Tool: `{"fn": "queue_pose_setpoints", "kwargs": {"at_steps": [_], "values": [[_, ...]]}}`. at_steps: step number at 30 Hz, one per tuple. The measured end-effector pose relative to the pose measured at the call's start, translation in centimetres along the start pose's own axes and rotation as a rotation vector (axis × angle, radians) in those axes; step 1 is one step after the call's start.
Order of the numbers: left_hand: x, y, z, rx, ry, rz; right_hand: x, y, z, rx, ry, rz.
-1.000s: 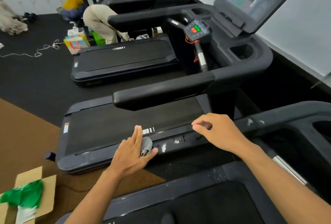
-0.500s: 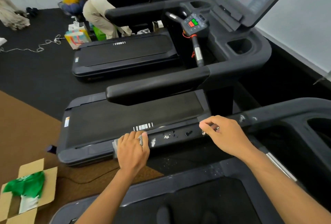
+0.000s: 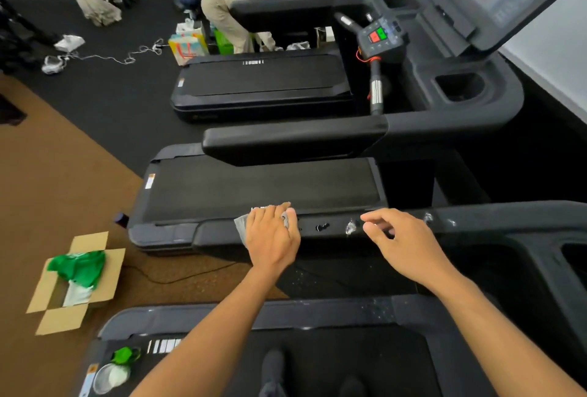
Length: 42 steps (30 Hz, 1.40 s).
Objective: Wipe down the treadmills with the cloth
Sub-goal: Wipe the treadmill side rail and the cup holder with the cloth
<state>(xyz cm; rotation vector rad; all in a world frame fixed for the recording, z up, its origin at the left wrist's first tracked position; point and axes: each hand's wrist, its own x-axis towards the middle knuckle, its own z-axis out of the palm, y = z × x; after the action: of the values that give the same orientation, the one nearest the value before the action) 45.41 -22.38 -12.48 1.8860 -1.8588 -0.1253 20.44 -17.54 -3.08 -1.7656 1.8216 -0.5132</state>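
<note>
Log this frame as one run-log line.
phase: wiping | left hand: pressing grey cloth on handrail | right hand: resting on rail | white specks remain

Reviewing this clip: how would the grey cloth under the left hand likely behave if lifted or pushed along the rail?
The cloth looks thin and bunches under the left hand, so it would probably hang limp when lifted. Its small size suggests it is light. Pushed along the smooth dark handrail, it seems likely to slide easily, though it may crumple rather than stay flat.
</note>
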Motion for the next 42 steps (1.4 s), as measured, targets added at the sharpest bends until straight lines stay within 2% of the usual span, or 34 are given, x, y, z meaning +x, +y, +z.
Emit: {"fn": "queue_pose_setpoints", "kwargs": {"at_steps": [8,12,13,15,17,19,21,22,25,30,32,33,35,38,40,42], "values": [[-0.6,6.8,2.2,-0.044,0.007,-0.034,-1.6,2.8,-2.1,0.041,-0.009,0.007],[-0.3,8.0,2.0,-0.143,-0.109,-0.075,-2.4,3.8,-2.6,0.058,-0.003,0.023],[-0.1,8.0,1.8,-0.244,-0.148,-0.124,-2.5,3.9,-2.6,0.053,-0.007,0.022],[0.1,8.2,0.1,-0.628,-0.22,-0.29,-2.5,3.6,-2.4,0.043,-0.022,0.012],[0.5,7.7,-2.2,-0.945,-0.194,-0.409,-2.3,3.0,-2.2,0.053,-0.024,0.007],[1.2,6.1,-4.5,-1.064,-0.128,-0.534,-2.2,2.3,-1.8,0.071,-0.009,0.006],[1.7,3.9,-5.6,-1.12,-0.187,-0.646,-2.2,1.6,-1.4,0.083,0.012,0.018],[1.9,3.2,-5.8,-1.12,-0.251,-0.65,-2.2,1.3,-1.2,0.089,0.021,0.031],[1.8,2.8,-5.1,-0.94,-0.395,-0.443,-2.2,0.3,-0.7,0.087,0.025,0.069],[2.5,2.6,-6.5,-1.071,-0.387,-0.429,-1.9,-0.9,-0.5,0.073,0.087,0.096],[3.2,0.9,-7.6,-1.054,-0.333,-0.315,-2.0,-0.9,-0.6,0.056,0.126,0.118],[3.4,-0.3,-7.9,-0.993,-0.279,-0.236,-2.1,-0.7,-0.7,0.044,0.145,0.127],[3.8,-2.2,-7.3,-0.69,-0.226,-0.08,-2.4,-0.4,-0.9,0.033,0.174,0.151],[2.1,-2.3,-3.9,-0.258,-0.349,0.069,-3.2,0.7,-1.5,0.007,0.198,0.18],[0.2,-0.3,-1.7,-0.083,-0.309,0.156,-3.8,1.7,-2.1,-0.035,0.215,0.194],[-0.6,2.0,0.0,-0.057,-0.185,0.153,-4.1,2.9,-2.7,-0.061,0.227,0.21]]}}
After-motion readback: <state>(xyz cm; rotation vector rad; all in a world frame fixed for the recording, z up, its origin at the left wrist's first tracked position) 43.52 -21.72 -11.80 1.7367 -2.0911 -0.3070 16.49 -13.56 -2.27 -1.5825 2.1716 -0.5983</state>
